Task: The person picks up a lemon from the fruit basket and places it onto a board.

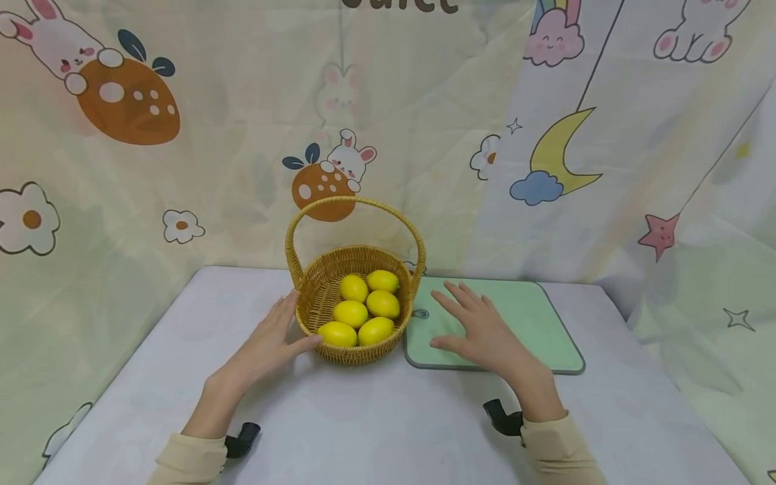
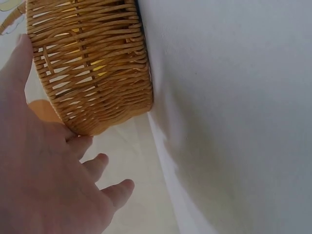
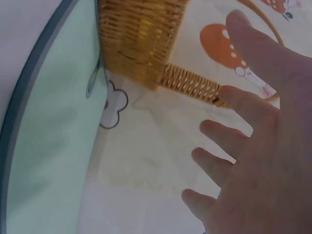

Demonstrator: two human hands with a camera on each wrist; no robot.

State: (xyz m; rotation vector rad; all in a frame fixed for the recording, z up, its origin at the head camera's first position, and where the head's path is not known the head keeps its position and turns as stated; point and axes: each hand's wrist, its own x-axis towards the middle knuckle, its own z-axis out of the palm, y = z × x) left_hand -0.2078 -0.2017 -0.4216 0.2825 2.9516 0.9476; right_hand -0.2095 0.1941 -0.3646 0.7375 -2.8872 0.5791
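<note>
A round wicker basket [image 1: 351, 355] with a tall arched handle stands on the table, several yellow lemons [image 1: 351, 314] inside it. My left hand [image 1: 267, 340] is at the basket's left side, thumb and fingertips right at the rim, fingers spread; the left wrist view shows the woven wall [image 2: 97, 63] close beside the thumb and fingers. To the right of the basket, my right hand [image 1: 485, 333] hovers over a green cutting board [image 1: 527, 316], fingers spread and nothing in them. In the right wrist view the basket handle [image 3: 190, 84] appears beyond the fingertips.
The cutting board lies flat, its left edge close against the basket. A white cloth covers the table [image 1: 376, 431]. Behind it hangs a curtain [image 1: 242, 135] printed with rabbits, flowers and a moon.
</note>
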